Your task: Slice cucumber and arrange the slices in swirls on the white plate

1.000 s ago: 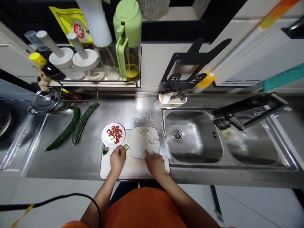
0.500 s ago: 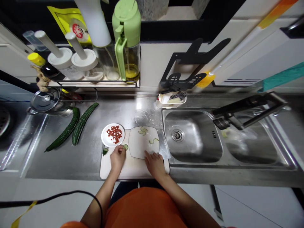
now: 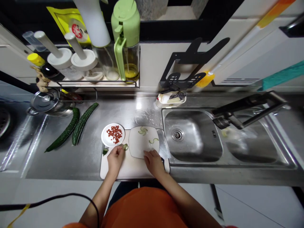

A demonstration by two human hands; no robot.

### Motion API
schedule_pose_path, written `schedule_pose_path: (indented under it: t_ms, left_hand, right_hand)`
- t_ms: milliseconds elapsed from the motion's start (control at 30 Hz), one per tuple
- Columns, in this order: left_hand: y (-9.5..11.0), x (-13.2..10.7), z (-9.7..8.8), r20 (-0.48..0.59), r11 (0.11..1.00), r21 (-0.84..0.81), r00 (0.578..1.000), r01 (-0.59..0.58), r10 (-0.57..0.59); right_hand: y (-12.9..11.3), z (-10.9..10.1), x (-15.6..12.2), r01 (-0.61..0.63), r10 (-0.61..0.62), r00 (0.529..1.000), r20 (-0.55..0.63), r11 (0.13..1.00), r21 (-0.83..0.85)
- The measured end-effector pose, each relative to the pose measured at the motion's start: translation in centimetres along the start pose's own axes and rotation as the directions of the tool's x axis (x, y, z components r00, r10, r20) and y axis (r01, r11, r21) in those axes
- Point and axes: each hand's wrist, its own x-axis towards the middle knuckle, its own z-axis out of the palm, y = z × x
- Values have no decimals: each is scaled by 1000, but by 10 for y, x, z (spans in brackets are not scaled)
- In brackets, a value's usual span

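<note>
My left hand (image 3: 115,159) is closed in a pinch at a small stack of cucumber slices (image 3: 125,147), which looks tilted at the fingertips. Under it lies a white cutting board (image 3: 133,171). My right hand (image 3: 154,162) rests at the front right edge of a squarish white plate (image 3: 137,147), fingers extended over the rim. On that plate, thin cucumber pieces (image 3: 142,130) form a curved pattern, with a smaller curved group (image 3: 153,140) at the right. A knife (image 3: 163,144) lies beside the plate, its handle partly behind my right hand. A cucumber end (image 3: 105,151) sits at the board's left edge.
A round white plate (image 3: 104,136) holds diced red bits. Two whole cucumbers (image 3: 82,124) lie to the left. A double sink (image 3: 192,158) with a dark faucet (image 3: 239,110) is on the right. Seasoning jars (image 3: 84,60) and a green-lidded oil pitcher (image 3: 125,28) stand on a rack behind.
My left hand has shifted slightly left, and the cucumber slices at its fingertips have tilted. My right hand's fingers have drawn back a little toward the plate's front edge.
</note>
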Motion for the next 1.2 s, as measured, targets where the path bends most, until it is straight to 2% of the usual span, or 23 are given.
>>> schedule_pose_path:
  t_ms: [200,333,467,700,867,1000,1200]
  left_hand:
    - [-14,8,4,118,989,-99,988,112,-100]
    - [-21,10,9,96,981,-55,979,185,-179]
    - [-20,7,6,48,988,-27,988,149,-148]
    - [-18,0,1,17,1000,-27,1000,14,-14]
    - [-20,0,4,79,993,-115,997,26,-17]
    - [-19,1,3,117,988,-152,993,7,11]
    - [-18,4,1,111,994,-108,993,-28,40]
  right_hand:
    - [-1,-1,11,55,-46,995,-93,994,93]
    - [-3,-1,12,62,-53,994,-92,993,102]
    - [-5,-1,11,68,-61,996,-65,992,102]
    - [-10,2,12,92,-88,995,-42,990,106]
    - [-31,6,38,185,-182,983,-37,971,149]
    - [-56,12,65,249,-252,968,10,962,113]
    - [-71,24,82,254,-252,963,97,967,-6]
